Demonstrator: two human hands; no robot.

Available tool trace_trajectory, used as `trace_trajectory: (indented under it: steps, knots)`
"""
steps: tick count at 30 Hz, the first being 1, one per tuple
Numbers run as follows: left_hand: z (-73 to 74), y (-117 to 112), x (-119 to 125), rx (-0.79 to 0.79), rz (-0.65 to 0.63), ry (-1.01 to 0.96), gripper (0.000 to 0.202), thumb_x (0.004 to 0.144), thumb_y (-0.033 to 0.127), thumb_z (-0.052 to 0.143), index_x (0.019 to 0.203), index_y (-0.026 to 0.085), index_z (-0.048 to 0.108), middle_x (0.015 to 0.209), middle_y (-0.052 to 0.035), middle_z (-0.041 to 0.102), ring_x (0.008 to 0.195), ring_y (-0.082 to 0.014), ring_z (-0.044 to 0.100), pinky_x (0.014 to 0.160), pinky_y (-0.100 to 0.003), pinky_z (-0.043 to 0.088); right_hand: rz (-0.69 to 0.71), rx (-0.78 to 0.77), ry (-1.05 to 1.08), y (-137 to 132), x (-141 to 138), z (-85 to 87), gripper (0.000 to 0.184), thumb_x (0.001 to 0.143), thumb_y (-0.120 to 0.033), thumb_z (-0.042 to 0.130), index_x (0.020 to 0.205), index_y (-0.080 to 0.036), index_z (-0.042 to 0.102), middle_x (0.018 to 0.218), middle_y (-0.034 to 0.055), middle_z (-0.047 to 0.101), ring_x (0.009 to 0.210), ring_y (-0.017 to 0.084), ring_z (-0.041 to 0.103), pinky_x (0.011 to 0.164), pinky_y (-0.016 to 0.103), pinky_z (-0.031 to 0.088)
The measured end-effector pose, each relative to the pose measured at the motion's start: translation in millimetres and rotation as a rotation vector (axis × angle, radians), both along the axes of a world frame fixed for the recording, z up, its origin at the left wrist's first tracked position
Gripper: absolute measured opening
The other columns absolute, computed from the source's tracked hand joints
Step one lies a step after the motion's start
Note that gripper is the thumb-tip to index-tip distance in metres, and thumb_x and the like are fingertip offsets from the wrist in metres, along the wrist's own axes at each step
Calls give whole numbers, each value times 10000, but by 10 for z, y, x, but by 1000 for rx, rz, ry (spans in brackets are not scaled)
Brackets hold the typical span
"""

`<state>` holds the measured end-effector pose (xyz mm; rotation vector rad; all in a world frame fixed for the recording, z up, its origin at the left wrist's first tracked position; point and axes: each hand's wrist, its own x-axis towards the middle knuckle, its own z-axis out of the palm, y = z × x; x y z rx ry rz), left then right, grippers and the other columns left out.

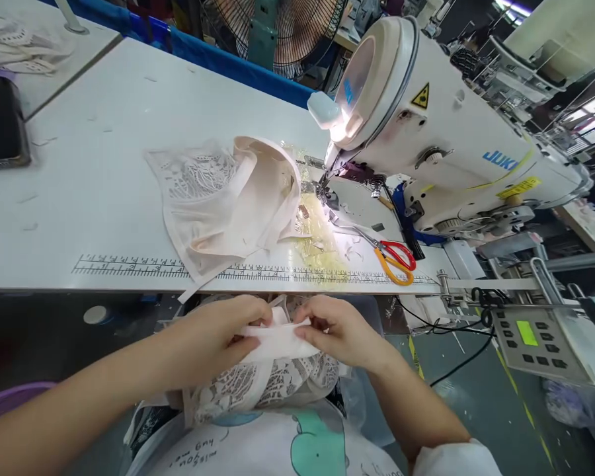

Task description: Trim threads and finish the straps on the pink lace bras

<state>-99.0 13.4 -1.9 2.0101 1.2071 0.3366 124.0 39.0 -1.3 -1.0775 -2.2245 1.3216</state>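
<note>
Just below the table's front edge, my left hand (238,334) pinches one end of a white fabric band (280,342). My right hand (334,330) grips the other end, fingers and thumb closed on it. The band belongs to or lies on a cream lace garment (272,383) bunched in my lap; which of these I cannot tell. On the table ahead lies a cream bra piece (238,205) with a moulded cup and lace side, its right edge close to the sewing machine's needle area (322,188).
A white sewing machine (441,139) stands at the right, its lamp lit. Scissors with red and orange handles (396,261) lie beside the printed ruler (143,266). A phone (2,122) rests at far left. A control panel (538,344) hangs at the right; a fan (287,30) stands behind.
</note>
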Motion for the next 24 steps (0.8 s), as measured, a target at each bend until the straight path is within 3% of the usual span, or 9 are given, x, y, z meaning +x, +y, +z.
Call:
trace_trajectory:
  steps: [4, 6, 9, 11, 13, 15, 18, 21, 24]
  knots:
    - [28, 123, -43, 83, -56, -47, 158, 795, 186, 379, 701, 182, 505, 781, 2, 541, 583, -83, 464, 523, -187, 359, -73, -157, 48, 71, 74, -25, 80, 783, -222, 565, 745, -168, 519, 601, -48, 426, 505, 62, 349, 454, 175, 279]
    - [36, 185, -78, 176, -19, -92, 195, 828, 179, 362, 732, 181, 532, 803, -4, 539, 608, -75, 482, 542, -178, 377, -55, -191, 65, 131, 89, -19, 72, 795, -240, 552, 801, -168, 551, 635, -34, 469, 518, 67, 371, 462, 179, 291]
    - [0, 232, -123, 350, 41, -138, 207, 854, 179, 381, 795, 191, 579, 804, -4, 556, 664, -75, 522, 567, -173, 396, -3, -148, 12, 214, 69, 26, 97, 797, -224, 547, 849, -168, 607, 752, 8, 576, 610, 87, 475, 545, 198, 360]
    - [-39, 235, -142, 462, 59, -123, 177, 850, 188, 418, 800, 191, 588, 794, -3, 569, 653, -78, 523, 535, -177, 385, 28, -118, -73, 261, 46, 70, 88, 797, -218, 549, 779, -159, 612, 711, 5, 583, 615, 91, 496, 559, 199, 365]
    - [-59, 233, -148, 517, 60, -90, 146, 842, 185, 447, 790, 190, 584, 797, -6, 575, 656, -87, 516, 525, -191, 375, 73, -75, -146, 302, 26, 109, 127, 811, -225, 535, 723, -152, 591, 662, -2, 568, 603, 91, 491, 557, 200, 357]
    - [-48, 240, -139, 528, 36, -95, 117, 839, 186, 464, 852, 197, 581, 868, -23, 589, 758, -115, 530, 621, -222, 412, 127, -9, -163, 335, 12, 139, 157, 832, -237, 511, 714, -152, 573, 662, 1, 565, 619, 98, 489, 576, 208, 360]
    - [10, 276, -113, 460, -81, -140, 148, 830, 245, 497, 956, 197, 560, 935, -48, 600, 917, -168, 521, 787, -292, 426, 155, 77, -124, 355, 0, 186, 168, 854, -243, 480, 727, -157, 547, 669, -1, 545, 634, 100, 474, 598, 214, 361]
    - [77, 305, -108, 246, -204, -150, 128, 840, 223, 453, 781, 180, 558, 805, -33, 586, 807, -145, 533, 700, -248, 435, 146, 106, -106, 335, 7, 247, 203, 863, -256, 471, 688, -160, 507, 616, -19, 469, 595, 94, 424, 568, 212, 341]
    - [132, 318, -124, -30, -276, -251, 192, 851, 181, 387, 740, 175, 542, 869, -29, 585, 719, -95, 533, 639, -192, 436, 195, 66, -27, 307, 24, 287, 218, 853, -269, 491, 666, -156, 501, 748, 26, 493, 735, 117, 477, 639, 224, 390]
